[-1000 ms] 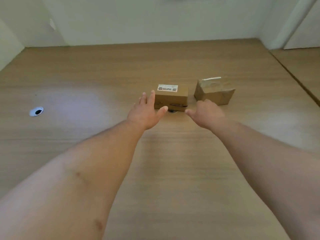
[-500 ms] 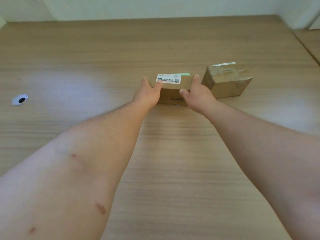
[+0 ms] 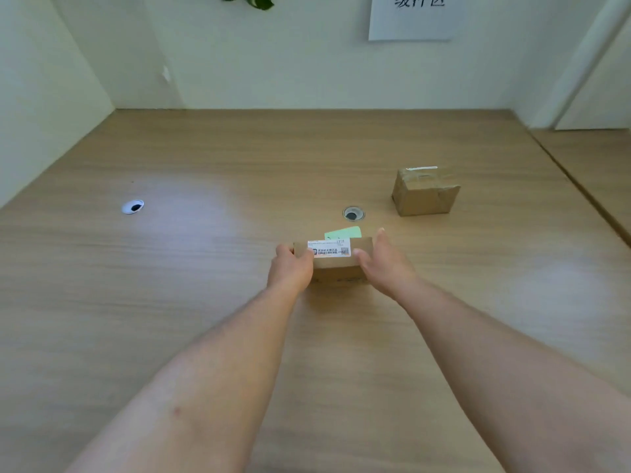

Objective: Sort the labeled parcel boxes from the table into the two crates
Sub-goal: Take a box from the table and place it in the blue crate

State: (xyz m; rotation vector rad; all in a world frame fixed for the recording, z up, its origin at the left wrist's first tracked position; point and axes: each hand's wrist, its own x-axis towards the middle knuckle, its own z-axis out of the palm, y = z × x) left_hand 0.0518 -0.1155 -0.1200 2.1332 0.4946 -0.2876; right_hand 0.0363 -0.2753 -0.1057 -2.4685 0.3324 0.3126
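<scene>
An office-like room given over to parcel handling is suggested. A broad light-wood laminate desktop (image 3: 205, 302) is pierced by two round cable ports, a white-rimmed cable port (image 3: 132, 206) and a grey-rimmed cable port (image 3: 353, 213), as found on office desks. It is enclosed by plain pale walls (image 3: 273, 63). A white paper sign printed with large Chinese characters (image 3: 409, 18) is fixed to the far wall, near green plant leaves (image 3: 252, 1) cut off by the top edge. A small brown cardboard box with a white printed label (image 3: 336, 264) and a taped brown cardboard box (image 3: 425, 194) are seen at the desktop.
</scene>
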